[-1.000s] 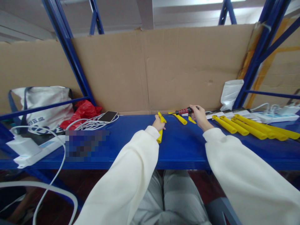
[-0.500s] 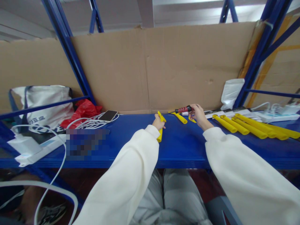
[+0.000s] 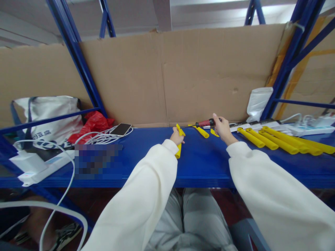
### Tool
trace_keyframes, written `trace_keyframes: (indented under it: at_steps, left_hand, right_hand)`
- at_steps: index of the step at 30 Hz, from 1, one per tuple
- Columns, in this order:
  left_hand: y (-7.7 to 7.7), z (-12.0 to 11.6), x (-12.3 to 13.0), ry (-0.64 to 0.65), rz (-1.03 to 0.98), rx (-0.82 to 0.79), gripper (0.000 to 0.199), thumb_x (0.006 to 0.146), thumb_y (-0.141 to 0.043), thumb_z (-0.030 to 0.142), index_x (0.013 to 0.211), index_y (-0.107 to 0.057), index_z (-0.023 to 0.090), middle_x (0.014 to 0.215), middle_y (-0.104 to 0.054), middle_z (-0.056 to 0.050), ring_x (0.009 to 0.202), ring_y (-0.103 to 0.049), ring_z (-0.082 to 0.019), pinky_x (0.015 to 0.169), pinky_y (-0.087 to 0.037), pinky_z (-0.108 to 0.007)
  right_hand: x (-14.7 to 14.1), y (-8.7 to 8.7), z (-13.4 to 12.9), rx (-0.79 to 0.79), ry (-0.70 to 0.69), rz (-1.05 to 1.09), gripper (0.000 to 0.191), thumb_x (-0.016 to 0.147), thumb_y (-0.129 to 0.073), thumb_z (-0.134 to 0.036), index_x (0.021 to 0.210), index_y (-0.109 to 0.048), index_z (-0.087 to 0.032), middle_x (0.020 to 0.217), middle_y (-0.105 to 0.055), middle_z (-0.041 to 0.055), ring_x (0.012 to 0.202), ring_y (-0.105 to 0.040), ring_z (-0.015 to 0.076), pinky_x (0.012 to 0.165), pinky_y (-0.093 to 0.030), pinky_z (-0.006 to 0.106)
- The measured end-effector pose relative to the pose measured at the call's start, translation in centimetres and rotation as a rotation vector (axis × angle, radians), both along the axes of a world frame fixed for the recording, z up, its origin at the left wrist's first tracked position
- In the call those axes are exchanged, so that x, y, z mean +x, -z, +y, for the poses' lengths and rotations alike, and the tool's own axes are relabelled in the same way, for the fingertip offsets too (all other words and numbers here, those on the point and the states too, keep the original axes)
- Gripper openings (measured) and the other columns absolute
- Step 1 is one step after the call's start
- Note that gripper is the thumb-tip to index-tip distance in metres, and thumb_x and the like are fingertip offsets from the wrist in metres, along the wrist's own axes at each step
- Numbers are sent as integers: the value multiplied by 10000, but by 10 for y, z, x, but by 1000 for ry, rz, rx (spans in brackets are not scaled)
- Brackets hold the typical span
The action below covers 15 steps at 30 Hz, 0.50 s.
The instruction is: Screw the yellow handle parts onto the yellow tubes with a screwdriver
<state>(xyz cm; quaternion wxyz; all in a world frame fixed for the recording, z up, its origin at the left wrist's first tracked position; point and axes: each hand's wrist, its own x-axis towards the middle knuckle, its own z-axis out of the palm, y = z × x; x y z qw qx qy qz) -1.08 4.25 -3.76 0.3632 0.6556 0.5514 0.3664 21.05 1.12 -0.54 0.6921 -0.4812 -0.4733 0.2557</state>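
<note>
My left hand (image 3: 177,136) is closed round a yellow plastic handle-like piece (image 3: 179,152), which stands tilted at the middle of the blue bench with a wider head at its top. In my right hand (image 3: 223,129) is a screwdriver (image 3: 204,123) with a red and black grip. It lies nearly level, and its thin shaft points left to the head of the yellow piece; whether the tip sits in a screw is too small to tell. Behind the screwdriver a second yellow piece (image 3: 202,132) lies on the bench. A small yellow part (image 3: 214,132) shows beside my right hand.
Several yellow tubular pieces (image 3: 280,141) lie in a row at right, before a white power strip (image 3: 309,130). At left are a phone (image 3: 121,129) on coiled white cable, a red plastic bag (image 3: 91,126) and a cloth bag (image 3: 52,118). Cardboard (image 3: 204,76) closes the back.
My right hand has shifted its fingers on the screwdriver, one digit now raised, and the grip shows a different side, so it has turned. My left hand and the yellow piece stay in place.
</note>
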Motion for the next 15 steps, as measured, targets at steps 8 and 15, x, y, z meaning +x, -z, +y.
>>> trace_keyframes:
  at_steps: [8,15]
  left_hand:
    - [-2,-2,1,-6,-4,-13,464,926,-549,54,1281,-303,221,877,-601,38,521,-607,-76,549,-549,-202]
    - [-4,-6,2,-12,-6,-7,461,928,-547,73,1293,-307,220,895,-608,24,539,-629,-80,561,-558,-202]
  right_hand:
    - [0,0,1,4,-81,56,375,790,-737,-543,796,-505,-249,528,-490,-62,394,-451,118,337,-305,223]
    - [2,1,4,4,-59,54,347,769,-774,-475,793,-512,-250,461,-433,-82,367,-405,114,331,-285,219]
